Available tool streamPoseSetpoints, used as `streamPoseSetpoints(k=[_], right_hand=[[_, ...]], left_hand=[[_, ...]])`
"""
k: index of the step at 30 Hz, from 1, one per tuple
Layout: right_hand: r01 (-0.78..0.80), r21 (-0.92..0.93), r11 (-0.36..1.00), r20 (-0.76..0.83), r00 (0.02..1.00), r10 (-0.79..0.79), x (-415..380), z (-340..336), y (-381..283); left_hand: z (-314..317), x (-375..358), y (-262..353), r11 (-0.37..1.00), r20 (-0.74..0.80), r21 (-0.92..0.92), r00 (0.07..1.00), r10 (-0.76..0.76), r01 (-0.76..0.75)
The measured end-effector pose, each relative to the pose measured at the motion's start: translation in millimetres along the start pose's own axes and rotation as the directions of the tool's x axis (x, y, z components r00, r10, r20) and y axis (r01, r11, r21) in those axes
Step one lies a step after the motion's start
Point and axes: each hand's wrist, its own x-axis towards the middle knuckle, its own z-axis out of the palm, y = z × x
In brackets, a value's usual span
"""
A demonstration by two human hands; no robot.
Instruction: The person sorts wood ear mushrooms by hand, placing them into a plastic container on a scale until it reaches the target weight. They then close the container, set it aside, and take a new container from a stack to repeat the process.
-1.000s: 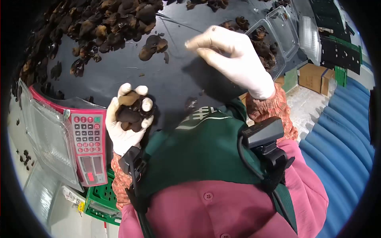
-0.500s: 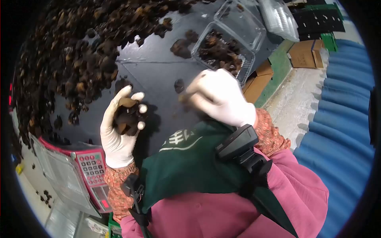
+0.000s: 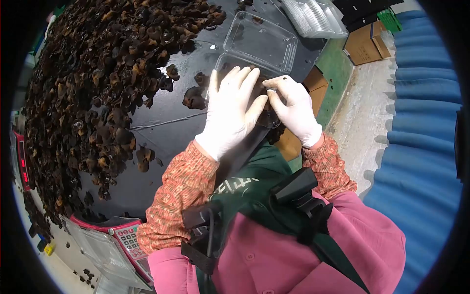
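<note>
My left hand (image 3: 230,108), in a white glove, lies flat with its fingers spread over the filled half of a clear plastic clamshell box (image 3: 264,41). The lid of the box is folded back, away from me. On the right side of the box is my right hand (image 3: 293,105), also gloved, with thumb and forefinger pinched together; whatever sits between the fingertips is hidden. Most of the box's contents are covered by my hands. A loose dark wood ear mushroom (image 3: 194,98) rests on the table just left of my left hand.
A large heap of wood ear mushrooms (image 3: 107,73) covers the table's left and far side. Stacked clear boxes (image 3: 316,17) stand at the far right, near a cardboard carton (image 3: 367,44). A red-framed scale (image 3: 129,240) is at the near left; blue corrugated sheeting (image 3: 421,122) runs along the right.
My left hand has moved right from near the scale to the box, and the wood ear mushrooms it held are gone from it. My right hand has come to the box's side. The view has shifted.
</note>
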Motion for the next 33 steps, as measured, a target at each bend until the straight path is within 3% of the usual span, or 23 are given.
streamPoseSetpoints(k=[2, 3, 4, 5, 6, 7, 8, 10, 12, 16, 19, 20, 22, 25, 28, 30, 32, 33], right_hand=[[0.011, 0.01, 1.0, -0.007, 1.0, -0.011, 0, 3, 5], [0.041, -0.011, 0.999, -0.046, 0.998, -0.042, 1, 3, 8], [0.02, -0.012, 1.0, -0.052, 0.998, -0.02, 1, 1, 11], [-0.001, -0.014, 1.0, -0.059, 0.998, 0.0, 2, -2, 14], [-0.02, -0.015, 1.0, -0.065, 0.998, 0.019, 3, -4, 15], [-0.132, 0.096, 0.987, -0.064, 0.988, 0.138, 4, -7, 9], [-0.122, 0.103, 0.987, -0.076, 0.989, 0.13, 6, -9, 9], [-0.1, 0.116, 0.988, -0.099, 0.989, 0.112, 8, -11, 12], [-0.032, 0.08, 0.996, -0.12, 0.992, 0.042, 11, -11, 11], [0.023, 0.116, 0.993, -0.073, 0.997, -0.015, 25, -9, -12], [0.146, 0.059, 0.988, -0.035, 0.989, -0.144, 40, 7, -22], [0.121, 0.042, 0.992, 0.02, 0.992, -0.122, 44, 13, -27], [0.269, -0.122, 0.955, -0.019, 0.962, -0.273, 59, 30, -34], [0.389, -0.176, 0.904, 0.128, 0.92, -0.371, 76, 48, -12], [0.298, -0.114, 0.948, 0.116, 0.951, -0.286, 80, 23, -11], [0.315, -0.361, 0.878, 0.143, 0.949, -0.282, 72, 10, -12], [0.348, -0.467, 0.813, 0.064, 0.93, -0.362, 66, 7, -18], [0.346, -0.417, 0.841, 0.084, 0.935, -0.343, 67, 7, -23]], left_hand=[[-1, -5, -9, 0.979, -0.02, -0.196, 0.997, -0.071, 0.065], [-15, 0, -6, 0.906, -0.032, -0.378, 0.975, -0.218, 0.19], [-35, 2, -4, 0.848, -0.053, -0.453, 0.941, -0.333, 0.275], [-53, 1, -8, 0.857, -0.121, -0.45, 0.933, -0.339, 0.253], [-63, -8, -17, 0.782, -0.164, -0.55, 0.879, -0.447, 0.294], [-81, -15, -19, 0.777, -0.167, -0.496, 0.836, -0.523, 0.387], [-94, -21, -11, 0.693, -0.186, -0.605, 0.776, -0.602, 0.392], [-115, -46, -12, 0.663, -0.231, -0.598, 0.695, -0.68, 0.45], [-129, -81, -16, 0.666, -0.259, -0.524, 0.646, -0.719, 0.531], [-139, -138, -6, 0.544, -0.325, -0.583, 0.44, -0.837, 0.604], [-142, -167, -2, 0.53, -0.364, -0.59, 0.385, -0.848, 0.609], [-142, -171, -1, 0.516, -0.371, -0.59, 0.359, -0.856, 0.622], [-143, -176, -1, 0.517, -0.377, -0.576, 0.355, -0.855, 0.633], [-146, -176, 1, 0.532, -0.388, -0.541, 0.368, -0.845, 0.651], [-151, -173, 2, 0.534, -0.404, -0.537, 0.356, -0.842, 0.653], [-151, -175, 0, 0.53, -0.398, -0.543, 0.356, -0.845, 0.651], [-150, -181, -7, 0.532, -0.388, -0.551, 0.366, -0.846, 0.643], [-149, -184, -10, 0.55, -0.384, -0.57, 0.393, -0.835, 0.611]])
